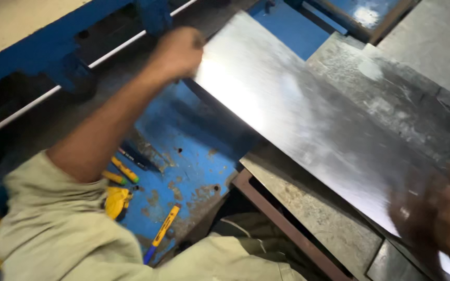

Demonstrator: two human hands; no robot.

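Note:
A large shiny metal sheet [292, 114] lies slanted across a blue machine bed [194, 156] and darker sheets at the right. My left hand [178, 52] grips the sheet's far left edge, with my arm in a beige sleeve stretched out from the lower left. My right hand [444, 213] is blurred at the lower right and rests on the sheet's near corner; its fingers seem closed on the edge.
Darker metal sheets [391, 88] are stacked at the right over a rusty brown frame [282, 218]. Yellow-handled tools [162, 229] and markers [125, 169] lie on the blue bed. A white rod [53, 88] runs along the blue machine frame at the upper left.

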